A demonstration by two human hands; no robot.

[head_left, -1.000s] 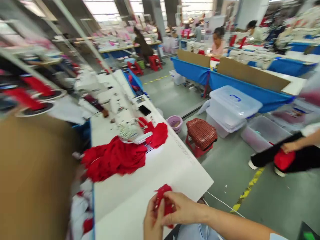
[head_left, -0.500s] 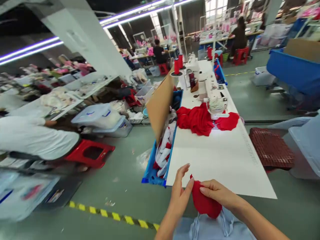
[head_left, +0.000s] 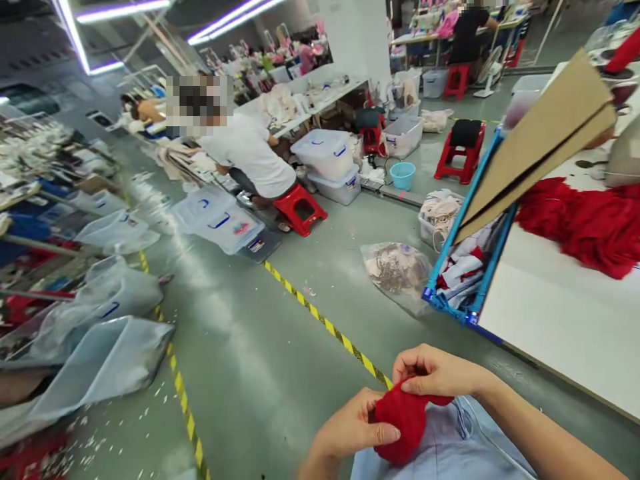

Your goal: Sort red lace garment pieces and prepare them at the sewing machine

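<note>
Workshop floor [head_left: 280, 333] with two strips of black-and-yellow tape [head_left: 325, 322]; at right, one white bench [head_left: 550, 313] bearing a red fabric heap [head_left: 590, 227]. One label [head_left: 257, 246], print too small to read, marks a box; one blue bucket [head_left: 403, 177] stands behind. Above the lap [head_left: 450, 443], one red cloth [head_left: 404, 427]: left hand [head_left: 354, 425] and right hand [head_left: 445, 373] each pinch it between thumb and fingers.

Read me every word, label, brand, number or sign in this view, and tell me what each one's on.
No text can be read here.
Small label on the dark bin: too blurred to read.
Another label on the lower stacked clear bin: too small to read.
Held red cloth: no lettering shows.
Striped floor tape: yellow and black, no words visible.
</note>
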